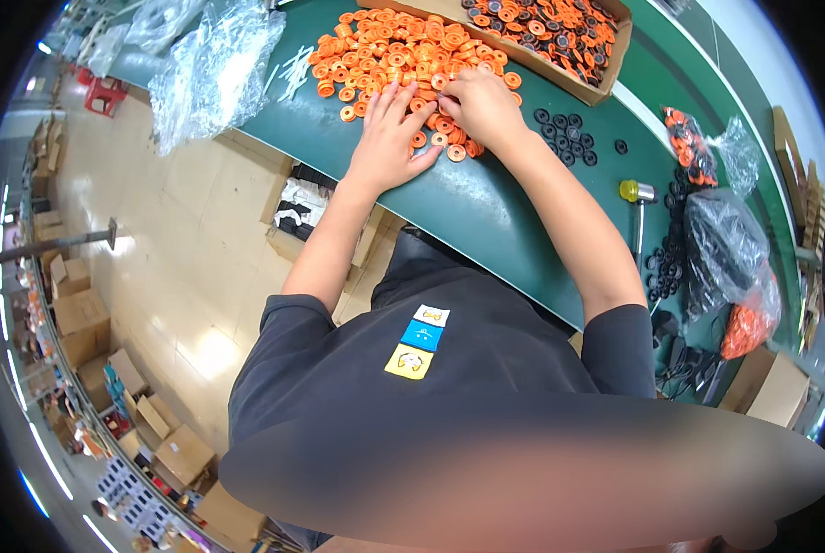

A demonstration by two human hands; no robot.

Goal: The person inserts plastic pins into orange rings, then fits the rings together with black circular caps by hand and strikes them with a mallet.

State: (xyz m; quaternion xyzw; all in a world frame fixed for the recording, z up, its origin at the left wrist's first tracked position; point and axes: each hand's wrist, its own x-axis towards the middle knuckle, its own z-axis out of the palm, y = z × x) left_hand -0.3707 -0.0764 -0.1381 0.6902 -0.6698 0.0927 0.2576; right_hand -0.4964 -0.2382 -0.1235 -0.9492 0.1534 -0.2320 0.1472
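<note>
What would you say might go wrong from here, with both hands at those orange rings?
The left hand and right hand are at the heap of orange rings, so a sweep could scatter loose ones across the green table. The right forearm passes near the loose black discs and might nudge some. The clear plastic reaches the table's front edge and may slip off.

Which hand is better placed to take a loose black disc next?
Probably the right hand: the black discs lie to its right, while the left hand is farther away, spread over the orange discs.
</note>
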